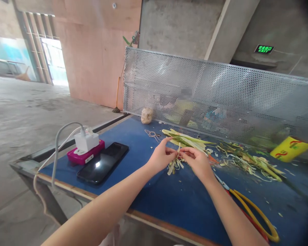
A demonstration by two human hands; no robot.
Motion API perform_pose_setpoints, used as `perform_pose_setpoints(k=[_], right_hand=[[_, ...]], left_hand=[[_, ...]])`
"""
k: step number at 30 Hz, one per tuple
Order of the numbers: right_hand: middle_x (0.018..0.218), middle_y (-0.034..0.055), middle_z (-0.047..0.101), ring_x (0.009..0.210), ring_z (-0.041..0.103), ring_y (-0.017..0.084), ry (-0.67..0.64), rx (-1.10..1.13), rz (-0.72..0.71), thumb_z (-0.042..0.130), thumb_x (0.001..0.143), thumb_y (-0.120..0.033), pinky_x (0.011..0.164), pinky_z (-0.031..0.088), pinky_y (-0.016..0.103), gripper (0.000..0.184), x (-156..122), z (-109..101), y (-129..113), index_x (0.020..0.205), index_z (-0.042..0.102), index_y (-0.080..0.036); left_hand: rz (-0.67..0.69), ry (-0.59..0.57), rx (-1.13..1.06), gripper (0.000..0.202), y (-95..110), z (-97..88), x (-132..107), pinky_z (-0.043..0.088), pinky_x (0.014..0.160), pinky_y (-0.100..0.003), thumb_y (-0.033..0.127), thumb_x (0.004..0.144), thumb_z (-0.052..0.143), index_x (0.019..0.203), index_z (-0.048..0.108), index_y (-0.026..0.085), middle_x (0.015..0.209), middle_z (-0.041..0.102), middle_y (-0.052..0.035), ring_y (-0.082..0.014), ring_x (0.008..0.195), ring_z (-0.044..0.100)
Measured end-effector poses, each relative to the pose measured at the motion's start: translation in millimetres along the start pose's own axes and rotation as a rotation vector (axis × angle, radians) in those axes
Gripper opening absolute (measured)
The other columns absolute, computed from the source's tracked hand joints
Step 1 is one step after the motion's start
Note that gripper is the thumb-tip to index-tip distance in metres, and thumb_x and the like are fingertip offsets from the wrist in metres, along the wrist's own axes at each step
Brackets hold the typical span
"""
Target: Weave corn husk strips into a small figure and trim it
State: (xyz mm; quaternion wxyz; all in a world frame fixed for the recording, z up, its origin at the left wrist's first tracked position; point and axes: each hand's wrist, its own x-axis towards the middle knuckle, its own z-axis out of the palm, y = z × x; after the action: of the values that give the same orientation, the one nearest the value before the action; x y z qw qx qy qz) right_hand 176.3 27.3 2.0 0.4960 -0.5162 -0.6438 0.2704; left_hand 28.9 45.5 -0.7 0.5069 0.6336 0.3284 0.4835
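Both hands meet above the middle of the blue tabletop. Between the fingertips of my left hand and my right hand is a small bundle of pale green leaf strips, its loose ends hanging down and fanning out. Thumb and fingers of each hand are pinched on it near its top. Just behind the hands lie long pale green leaves. Scissors with orange-yellow and red handles rest under and beside my right forearm, their blades partly hidden.
A black phone lies left, beside a magenta power strip with a white charger and cables. Leaf scraps and a yellow packet are on the right. A perforated metal panel borders the back, near a pale lump.
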Motion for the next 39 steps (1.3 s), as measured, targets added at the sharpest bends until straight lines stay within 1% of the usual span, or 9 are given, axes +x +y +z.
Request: perform_pose_setpoints(k=[5,8,11,18,25,30,32,35,39], right_hand=[[0.068,0.0056,0.065,0.058,0.059,0.018,0.056,-0.097,-0.049,0.057,0.069,-0.031,0.054,0.047,0.03,0.016,-3.4,1.1,0.0,0.074,0.061,-0.017],[0.071,0.005,0.063,0.06,0.057,0.016,0.076,-0.187,-0.11,0.055,0.07,-0.027,0.055,0.045,0.028,0.011,-6.3,2.0,-0.6,0.074,0.059,-0.017],[0.068,0.0032,0.061,0.058,0.055,0.015,0.092,-0.225,-0.126,0.053,0.07,-0.024,0.055,0.044,0.027,0.008,-8.6,2.0,-1.7,0.074,0.057,-0.018],[0.061,0.0002,0.055,0.054,0.053,0.014,0.049,-0.165,-0.104,0.053,0.07,-0.024,0.053,0.043,0.026,0.006,-8.8,1.4,0.1,0.073,0.053,-0.019],[0.063,0.0008,0.055,0.058,0.053,0.015,0.011,-0.114,-0.076,0.053,0.069,-0.025,0.056,0.043,0.026,0.006,-10.2,4.7,3.1,0.072,0.051,-0.02],[0.059,-0.0018,0.049,0.054,0.049,0.013,-0.019,-0.143,-0.098,0.052,0.069,-0.023,0.052,0.04,0.025,0.005,-13.3,5.3,-2.6,0.072,0.051,-0.02],[0.059,-0.0022,0.049,0.053,0.048,0.013,-0.017,-0.13,-0.08,0.052,0.07,-0.025,0.051,0.039,0.024,0.006,-13.1,4.2,-2.4,0.073,0.051,-0.02],[0.059,-0.002,0.05,0.052,0.048,0.013,0.0,-0.071,-0.028,0.052,0.071,-0.033,0.049,0.038,0.024,0.012,-11.3,1.9,1.4,0.073,0.05,-0.021],[0.06,-0.0012,0.05,0.051,0.047,0.013,-0.006,-0.064,-0.007,0.053,0.071,-0.036,0.047,0.037,0.024,0.016,-10.5,1.3,4.7,0.074,0.051,-0.021]], left_hand=[[-0.016,-0.009,0.034,0.063,1.5,1.2,-0.7,0.048,0.065,-0.028,0.015,0.068,0.061,0.125,0.034,0.01,0.073,0.068,-0.0061,-0.0155,0.067,0.064],[-0.014,0.024,0.126,0.063,4.3,1.5,-2.3,0.048,0.063,-0.027,0.015,0.067,0.061,0.125,0.036,0.011,0.072,0.068,-0.0056,-0.0163,0.067,0.064],[-0.021,0.055,0.184,0.063,6.4,1.1,-2.9,0.047,0.062,-0.026,0.013,0.067,0.06,0.125,0.037,0.012,0.072,0.068,-0.0049,-0.0164,0.068,0.064],[-0.016,0.081,0.189,0.058,3.0,0.6,-0.7,0.048,0.063,-0.027,0.011,0.067,0.056,0.122,0.04,0.013,0.068,0.066,-0.0019,-0.0134,0.061,0.062],[0.008,0.15,0.175,0.052,-0.1,1.2,-0.2,0.048,0.062,-0.026,0.009,0.066,0.054,0.116,0.042,0.016,0.064,0.062,0.0024,-0.0107,0.055,0.059],[0.016,0.114,0.264,0.047,-2.3,-0.2,-1.2,0.047,0.059,-0.027,0.009,0.065,0.054,0.111,0.048,0.015,0.067,0.061,0.0005,-0.0122,0.058,0.058],[0.032,0.095,0.254,0.05,-2.0,-0.3,-1.8,0.048,0.062,-0.027,0.01,0.064,0.056,0.113,0.047,0.015,0.075,0.063,-0.0023,-0.0139,0.066,0.06],[0.097,0.055,0.217,0.06,1.4,0.3,-3.2,0.048,0.065,-0.027,0.015,0.064,0.061,0.12,0.04,0.015,0.088,0.063,-0.0064,-0.0167,0.08,0.062],[0.152,0.022,0.237,0.055,8.3,1.0,-5.4,0.047,0.063,-0.025,0.016,0.068,0.059,0.12,0.042,0.014,0.077,0.063,-0.003,-0.0142,0.073,0.06]])
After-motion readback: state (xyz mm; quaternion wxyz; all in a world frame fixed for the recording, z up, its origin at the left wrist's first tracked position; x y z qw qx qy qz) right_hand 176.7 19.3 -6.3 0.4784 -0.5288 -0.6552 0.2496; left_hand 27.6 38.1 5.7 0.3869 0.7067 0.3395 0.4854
